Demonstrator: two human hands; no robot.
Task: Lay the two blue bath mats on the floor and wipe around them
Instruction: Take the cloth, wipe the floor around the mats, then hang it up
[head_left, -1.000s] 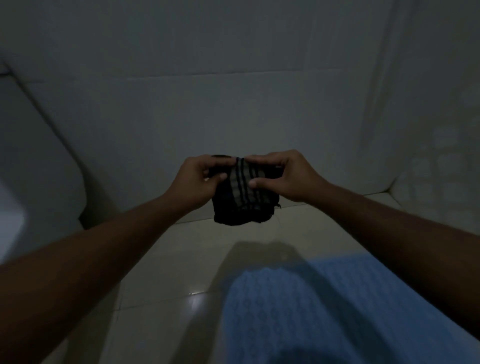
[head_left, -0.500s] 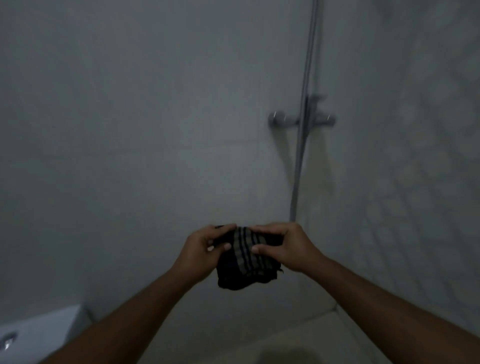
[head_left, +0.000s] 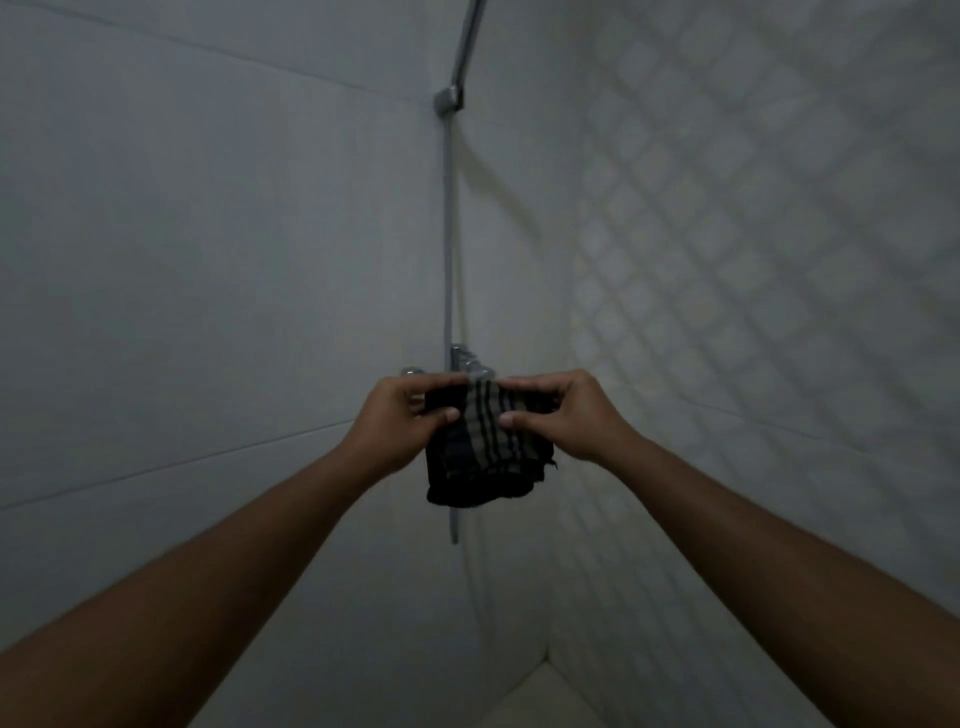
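View has tilted up over the last second: a second ago the floor and a blue mat filled the lower frame, half a second ago only a strip of floor remained, now mostly wall, the shower riser pipe (head_left: 448, 260) and patterned tile wall (head_left: 753, 260) at right, with a sliver of floor (head_left: 540, 701) at the bottom. Neither blue bath mat in sight now. Cloth (head_left: 480, 452), dark with pale stripes, is held up in front of the mixer valve (head_left: 470, 364), bunched and hanging below the grip. Left hand (head_left: 395, 421) pinches its upper left edge, thumb in front; right hand (head_left: 563, 415) pinches the upper right, both closed on the fabric, same grip as in the earlier frames. Judgement: the head lifted, the hands did not work; the cloth is being folded or readied for wiping. At least one mat was already down; wiping around them not begun, floor well below the hands
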